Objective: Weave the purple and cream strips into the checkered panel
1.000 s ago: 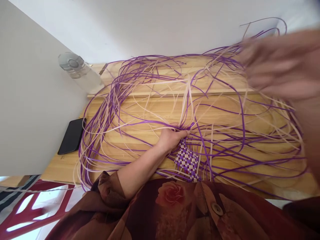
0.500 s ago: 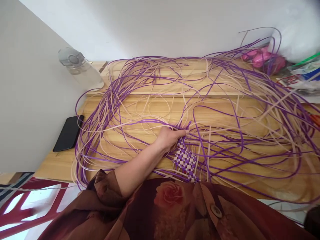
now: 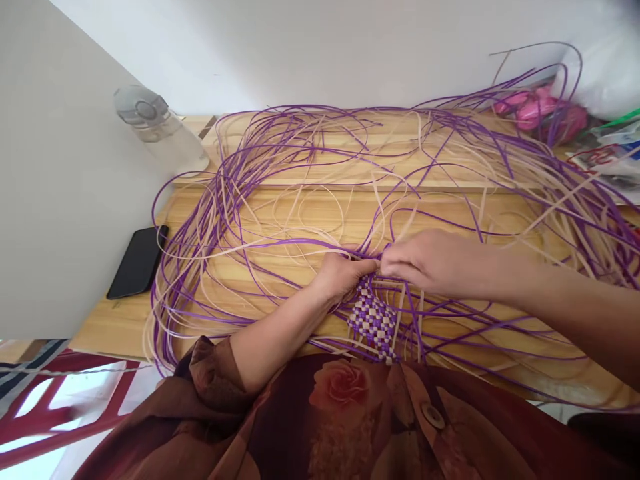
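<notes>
A small checked piece woven from purple and cream strips (image 3: 374, 319) lies on the wooden table near my body. Long loose strips fan out from it to both sides. At its upper end, my left hand (image 3: 343, 275) pinches the weave and strips between thumb and fingers. My right hand (image 3: 417, 263) is closed just right of my left fingertips, pinching strips at the same upper edge. The exact strips between my right fingers are hidden.
A clear bottle (image 3: 163, 130) stands at the back left, with a black phone (image 3: 137, 262) in front of it. Pink items (image 3: 540, 113) and plastic packets (image 3: 613, 157) lie at the back right. Big loops of strips cover much of the table (image 3: 107, 327).
My right hand has come in from the right and closed beside my left thumb. My left hand keeps its grip. The view has shifted slightly.
</notes>
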`<action>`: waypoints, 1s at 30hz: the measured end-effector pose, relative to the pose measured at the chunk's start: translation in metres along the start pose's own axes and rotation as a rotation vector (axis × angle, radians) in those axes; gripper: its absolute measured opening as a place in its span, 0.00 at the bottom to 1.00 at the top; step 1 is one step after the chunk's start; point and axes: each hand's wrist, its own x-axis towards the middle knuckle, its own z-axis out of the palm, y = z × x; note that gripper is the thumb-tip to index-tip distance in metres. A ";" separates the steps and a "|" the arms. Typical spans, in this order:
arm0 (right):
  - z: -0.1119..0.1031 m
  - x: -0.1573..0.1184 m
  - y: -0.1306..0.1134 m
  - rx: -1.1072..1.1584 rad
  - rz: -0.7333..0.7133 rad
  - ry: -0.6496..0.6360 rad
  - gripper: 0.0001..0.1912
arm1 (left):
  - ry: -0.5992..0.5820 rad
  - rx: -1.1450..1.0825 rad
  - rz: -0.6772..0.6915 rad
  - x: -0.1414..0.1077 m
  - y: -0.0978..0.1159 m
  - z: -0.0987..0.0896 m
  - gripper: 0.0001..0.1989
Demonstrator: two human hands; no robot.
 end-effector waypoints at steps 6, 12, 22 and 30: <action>0.002 0.018 0.028 0.069 0.183 0.122 0.09 | 0.031 -0.067 -0.041 0.000 0.004 -0.001 0.17; 0.022 -0.016 0.020 -0.153 0.140 0.237 0.11 | 0.046 -0.089 -0.085 -0.001 0.006 0.000 0.18; 0.063 -0.025 0.017 0.531 0.555 0.175 0.10 | 0.067 -0.045 -0.120 0.001 0.002 0.000 0.18; 0.079 -0.017 0.016 0.727 0.577 0.367 0.13 | 0.145 0.023 -0.102 0.001 0.000 0.004 0.16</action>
